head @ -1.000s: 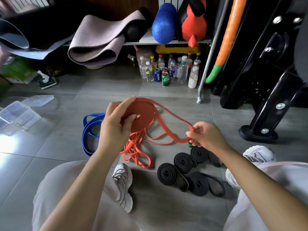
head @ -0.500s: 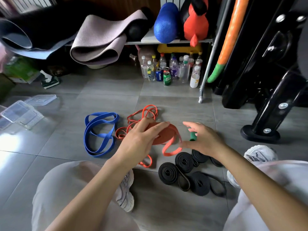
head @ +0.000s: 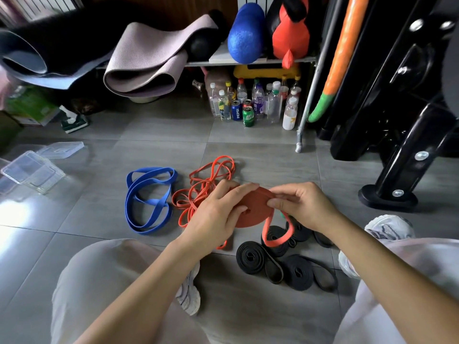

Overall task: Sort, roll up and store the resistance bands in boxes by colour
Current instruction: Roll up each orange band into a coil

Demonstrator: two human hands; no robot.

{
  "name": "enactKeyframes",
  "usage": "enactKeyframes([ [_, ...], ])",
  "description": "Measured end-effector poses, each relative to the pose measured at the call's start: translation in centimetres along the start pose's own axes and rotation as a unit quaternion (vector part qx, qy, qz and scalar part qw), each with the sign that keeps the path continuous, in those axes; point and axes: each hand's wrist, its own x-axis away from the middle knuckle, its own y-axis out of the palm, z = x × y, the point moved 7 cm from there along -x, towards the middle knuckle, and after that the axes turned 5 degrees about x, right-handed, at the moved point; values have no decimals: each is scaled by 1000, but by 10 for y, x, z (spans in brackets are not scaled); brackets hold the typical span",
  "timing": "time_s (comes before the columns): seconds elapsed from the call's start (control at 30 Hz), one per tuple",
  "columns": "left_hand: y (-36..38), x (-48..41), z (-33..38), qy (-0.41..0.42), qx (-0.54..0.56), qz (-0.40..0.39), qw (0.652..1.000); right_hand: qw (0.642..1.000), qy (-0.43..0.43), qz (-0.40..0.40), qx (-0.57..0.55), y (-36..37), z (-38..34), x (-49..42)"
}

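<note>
– Gripping what, those two hands?
– One rolled red band. The left hand [head: 218,217] holds the red coil [head: 255,209] from its left side, fingers curled over the flat face and one finger lying along the top edge. The right hand [head: 300,207] pinches the coil's right edge between thumb and fingertips. Both grips are narrow and closed on the rubber.
– Is it fully wound?
– No. A loose tail [head: 275,240] hangs from the coil's lower right in a short loop, drooping in front of the black rolls.
– Where is the coil, then?
– In the air above the grey tiled floor [head: 260,157], between the person's knees, not in any box.
– What lies just around it?
– Behind the left hand, a tangle of thin red bands [head: 208,180] on the tiles. Left of that, a blue band [head: 146,199] in slack loops. Below the right hand, several black bands [head: 250,256], rolled up, touching one another. Something small and green shows behind the right hand; I cannot tell what it is.
– And the boxes?
– Clear plastic boxes [head: 29,170] sit well apart at the far left, with a clear lid [head: 62,150] beside them.
– Farther back?
– Bottles and cans [head: 258,103] stand under a shelf, with a folded mat [head: 149,58] and a blue roller [head: 244,33] on top of it.
</note>
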Motion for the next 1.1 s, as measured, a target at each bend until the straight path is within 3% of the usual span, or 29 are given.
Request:
enactKeyframes([
  [0.13,3,-2,-5,-21,-5,-11,1000,1000,6,1,10,2,3,0],
  [0.4,-9,-4,-8,-79,130,69,986,998,20,-4,-67,0,3,-4],
  [0.53,-5,-3,-9,-115,175,67,976,998,28,26,-48,-5,6,-4],
  [0.7,-1,-4,-17,-162,95,28,982,999,11,3,52,3,4,-5],
  [0.9,15,-4,-14,-160,-7,-83,984,983,3,-18,181,5,5,-4],
  [1.1,14,-8,-17,-203,37,-60,977,993,19,-23,115,5,8,-6],
])
